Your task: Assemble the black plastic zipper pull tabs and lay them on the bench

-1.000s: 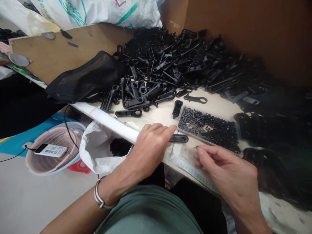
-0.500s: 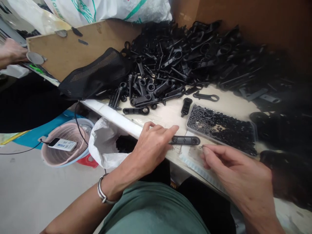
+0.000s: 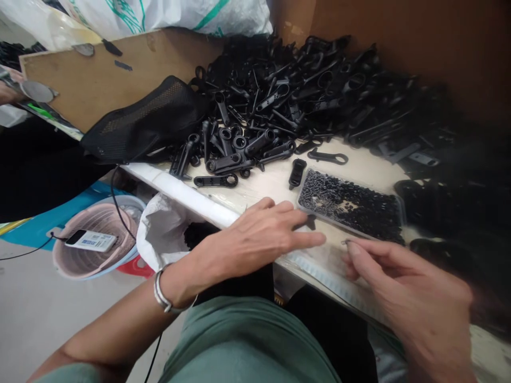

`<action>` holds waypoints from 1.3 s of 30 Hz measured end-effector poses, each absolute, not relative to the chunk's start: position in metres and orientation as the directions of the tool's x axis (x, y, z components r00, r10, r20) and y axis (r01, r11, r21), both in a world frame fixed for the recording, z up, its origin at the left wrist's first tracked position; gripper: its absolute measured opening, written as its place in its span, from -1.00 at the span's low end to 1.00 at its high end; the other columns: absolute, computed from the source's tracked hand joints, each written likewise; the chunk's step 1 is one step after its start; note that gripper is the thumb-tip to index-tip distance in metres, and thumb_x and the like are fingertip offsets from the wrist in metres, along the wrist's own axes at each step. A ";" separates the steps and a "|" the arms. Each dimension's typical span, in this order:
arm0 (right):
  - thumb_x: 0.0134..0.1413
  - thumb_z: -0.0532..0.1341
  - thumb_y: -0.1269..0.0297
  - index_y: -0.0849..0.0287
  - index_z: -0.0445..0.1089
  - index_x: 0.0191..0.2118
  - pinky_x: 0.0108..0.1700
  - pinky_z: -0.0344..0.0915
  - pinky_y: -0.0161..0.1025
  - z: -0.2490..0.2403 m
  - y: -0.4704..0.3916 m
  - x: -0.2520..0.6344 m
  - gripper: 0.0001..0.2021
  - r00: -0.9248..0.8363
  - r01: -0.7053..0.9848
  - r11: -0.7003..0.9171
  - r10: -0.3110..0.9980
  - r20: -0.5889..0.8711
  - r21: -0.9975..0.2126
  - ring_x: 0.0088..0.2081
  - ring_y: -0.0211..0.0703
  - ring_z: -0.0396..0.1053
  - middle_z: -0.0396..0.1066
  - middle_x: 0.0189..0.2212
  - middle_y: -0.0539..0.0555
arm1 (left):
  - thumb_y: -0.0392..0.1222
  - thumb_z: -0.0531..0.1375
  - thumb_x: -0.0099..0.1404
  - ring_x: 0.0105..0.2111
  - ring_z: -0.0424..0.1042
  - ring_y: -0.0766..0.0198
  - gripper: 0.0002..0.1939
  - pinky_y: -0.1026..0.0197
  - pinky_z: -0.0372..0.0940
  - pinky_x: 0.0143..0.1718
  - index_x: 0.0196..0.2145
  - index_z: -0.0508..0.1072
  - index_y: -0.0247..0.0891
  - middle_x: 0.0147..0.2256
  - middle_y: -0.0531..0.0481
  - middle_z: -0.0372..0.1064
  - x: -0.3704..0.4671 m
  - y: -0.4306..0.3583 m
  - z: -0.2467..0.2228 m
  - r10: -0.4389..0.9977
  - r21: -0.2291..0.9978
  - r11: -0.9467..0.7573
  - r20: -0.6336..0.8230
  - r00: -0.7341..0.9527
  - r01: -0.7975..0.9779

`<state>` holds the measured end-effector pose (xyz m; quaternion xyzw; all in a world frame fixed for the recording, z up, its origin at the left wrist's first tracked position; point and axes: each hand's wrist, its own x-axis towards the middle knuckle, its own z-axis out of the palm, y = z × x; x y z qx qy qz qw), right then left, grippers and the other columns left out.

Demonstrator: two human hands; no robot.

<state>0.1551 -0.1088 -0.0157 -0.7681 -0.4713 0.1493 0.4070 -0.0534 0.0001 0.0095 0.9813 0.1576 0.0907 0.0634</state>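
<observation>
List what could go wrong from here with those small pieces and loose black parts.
The tiny piece pinched in the right hand's fingertips could slip and be hard to find.

The left hand is close to the clear tray, so a knock might spill its small black bits.

The black part lying near the table's white edge might be nudged off, perhaps into the open white sack below.

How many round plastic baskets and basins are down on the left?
2: a pink plastic mesh basket, nested inside a light blue plastic basin. The red object beneath is too hidden to identify; it may be another.
</observation>
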 end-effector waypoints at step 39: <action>0.18 0.23 0.27 0.14 0.51 -0.42 -0.46 0.37 -0.35 -0.022 -0.130 0.147 -0.82 0.243 0.828 -0.039 0.923 0.297 -0.559 -0.55 -0.21 0.50 0.57 -0.52 -0.01 | -0.31 0.15 0.39 -0.13 0.42 0.14 -0.86 0.09 0.36 -0.13 -0.25 0.53 -0.30 -0.18 -0.11 0.45 -0.039 -0.038 -0.018 0.677 0.657 -0.596 0.101 0.729 0.462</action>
